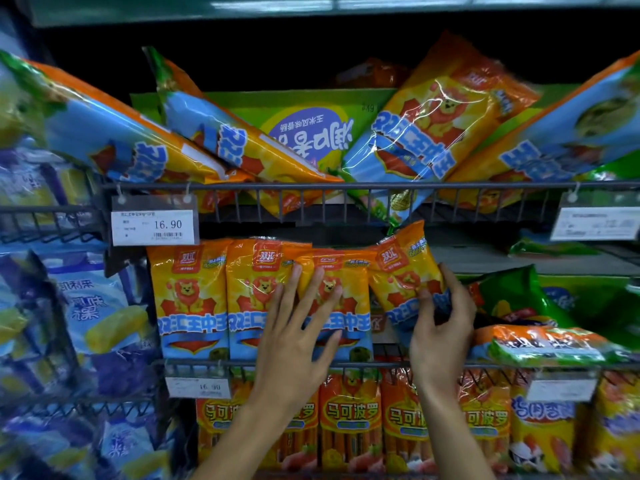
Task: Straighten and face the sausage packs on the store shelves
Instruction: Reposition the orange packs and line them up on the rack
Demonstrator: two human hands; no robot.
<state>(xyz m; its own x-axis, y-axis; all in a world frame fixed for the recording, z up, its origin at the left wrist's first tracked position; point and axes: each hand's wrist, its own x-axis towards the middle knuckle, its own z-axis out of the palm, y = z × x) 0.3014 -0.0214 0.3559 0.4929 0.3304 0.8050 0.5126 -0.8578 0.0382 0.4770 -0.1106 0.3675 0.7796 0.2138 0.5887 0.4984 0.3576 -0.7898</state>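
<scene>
Orange tilted pack (403, 282), lower half hidden by right hand (441, 327).

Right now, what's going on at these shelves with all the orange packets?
A person is tidying sausage packs on the middle shelf. The left hand lies flat, fingers straight, against the upright packs standing in a row facing out. The right hand grips a tilted pack at the row's right end, which leans and is not yet lined up with the others. On the top shelf, several packs lie slanted and upside down, not yet straightened.
</scene>
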